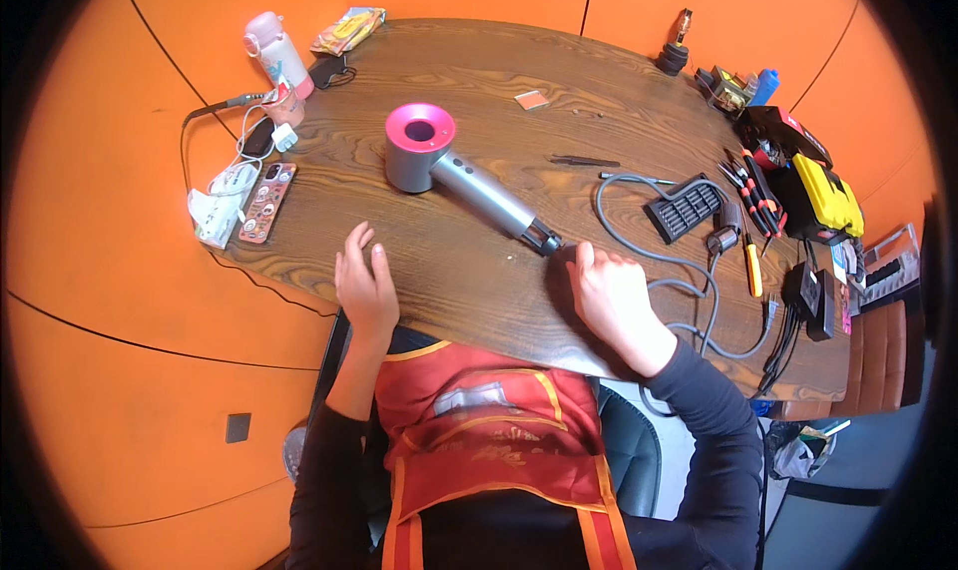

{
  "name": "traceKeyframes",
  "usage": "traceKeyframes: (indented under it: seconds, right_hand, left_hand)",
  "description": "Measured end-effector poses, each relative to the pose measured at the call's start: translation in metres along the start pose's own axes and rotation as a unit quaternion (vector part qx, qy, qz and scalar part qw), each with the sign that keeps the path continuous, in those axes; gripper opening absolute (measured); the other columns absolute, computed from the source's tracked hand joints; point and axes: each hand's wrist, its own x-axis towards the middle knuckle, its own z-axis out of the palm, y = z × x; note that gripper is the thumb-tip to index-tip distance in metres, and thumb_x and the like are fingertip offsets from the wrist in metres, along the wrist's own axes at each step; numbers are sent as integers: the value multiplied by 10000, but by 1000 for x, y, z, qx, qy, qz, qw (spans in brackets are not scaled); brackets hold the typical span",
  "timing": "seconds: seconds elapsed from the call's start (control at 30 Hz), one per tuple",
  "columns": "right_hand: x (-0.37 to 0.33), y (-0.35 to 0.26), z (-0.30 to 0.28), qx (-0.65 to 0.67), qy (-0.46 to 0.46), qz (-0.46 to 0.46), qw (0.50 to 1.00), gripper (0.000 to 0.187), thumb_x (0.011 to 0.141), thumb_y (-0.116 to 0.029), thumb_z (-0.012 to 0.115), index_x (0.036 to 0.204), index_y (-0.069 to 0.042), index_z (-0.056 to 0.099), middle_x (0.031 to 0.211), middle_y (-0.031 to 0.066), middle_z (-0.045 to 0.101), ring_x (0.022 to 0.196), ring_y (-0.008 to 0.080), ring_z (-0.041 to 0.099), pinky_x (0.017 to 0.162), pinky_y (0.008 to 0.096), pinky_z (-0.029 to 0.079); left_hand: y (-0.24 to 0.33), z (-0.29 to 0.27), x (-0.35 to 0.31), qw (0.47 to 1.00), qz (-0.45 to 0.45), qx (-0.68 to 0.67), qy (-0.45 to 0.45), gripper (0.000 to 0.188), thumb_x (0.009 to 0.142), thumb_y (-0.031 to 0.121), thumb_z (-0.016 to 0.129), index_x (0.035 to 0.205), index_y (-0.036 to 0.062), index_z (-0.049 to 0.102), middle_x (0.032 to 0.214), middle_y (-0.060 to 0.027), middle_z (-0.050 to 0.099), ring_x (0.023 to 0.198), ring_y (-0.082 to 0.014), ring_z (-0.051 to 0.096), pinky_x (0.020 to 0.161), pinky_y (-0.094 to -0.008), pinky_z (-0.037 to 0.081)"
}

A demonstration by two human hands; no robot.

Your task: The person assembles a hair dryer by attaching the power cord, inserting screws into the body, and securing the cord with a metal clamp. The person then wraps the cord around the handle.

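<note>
A grey hair dryer (pixel 484 193) with a bright pink ring round its head lies on the dark wooden table (pixel 449 271). Its handle slants toward me, and the black lower end looks partly opened, with inner parts showing. Just right of that end rests my right hand (pixel 607 288), fingers curled in; whatever they may hold is hidden. My left hand (pixel 365 281) is at the near table edge, left of the dryer, fingers apart and holding nothing. A grey power cord (pixel 689 263) loops across the table to the right of my right hand.
Black tweezers (pixel 585 161) and a screwdriver bit case (pixel 684 211) lie to the right. Beyond them are red-handled pliers (pixel 760 196), a yellow screwdriver (pixel 753 271) and a yellow-black toolbox (pixel 823 199). A phone (pixel 267 203) and pink-white bottle (pixel 279 56) stand or lie left.
</note>
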Motion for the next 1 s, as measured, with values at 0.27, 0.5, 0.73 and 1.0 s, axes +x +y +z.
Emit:
traceKeyframes:
  seconds: [0.27, 0.5, 0.73, 1.0]
  right_hand:
    - [-5, 19, -11, 246, -89, 14, 965, 180, 826, -125, 614, 890, -11, 490, 608, 150, 555, 530, 313, 583, 482, 381, 460]
    - [16, 31, -22, 315, -152, -27, 936, 269, 830, -212, 629, 959, -5, 515, 553, 90, 523, 469, 265, 557, 431, 363, 435]
    - [64, 74, -23, 306, -150, -22, 940, 436, 823, -377, 637, 1058, -15, 575, 749, 126, 584, 695, 284, 594, 616, 375, 482]
    - [120, 107, 9, 256, -72, 46, 963, 170, 796, -48, 655, 950, 7, 609, 725, 128, 539, 636, 262, 557, 587, 337, 455]
  left_hand:
    - [31, 24, 5, 918, -189, -304, -169, 354, 915, 127, 538, 1244, 13, 473, 1099, -102, 612, 979, -197, 598, 918, -338, 421]
    - [62, 78, 43, 739, -345, -514, -266, 339, 885, 63, 576, 1170, -9, 408, 1041, -103, 581, 971, -195, 611, 854, -320, 484]
    - [52, 111, 77, 668, -311, -564, -373, 308, 861, 45, 576, 1114, 27, 402, 1045, -144, 572, 989, -282, 606, 920, -438, 472]
    - [44, 120, 97, 555, -362, -612, -433, 437, 850, 42, 569, 1225, 62, 345, 1064, -159, 564, 1076, -318, 559, 954, -479, 434]
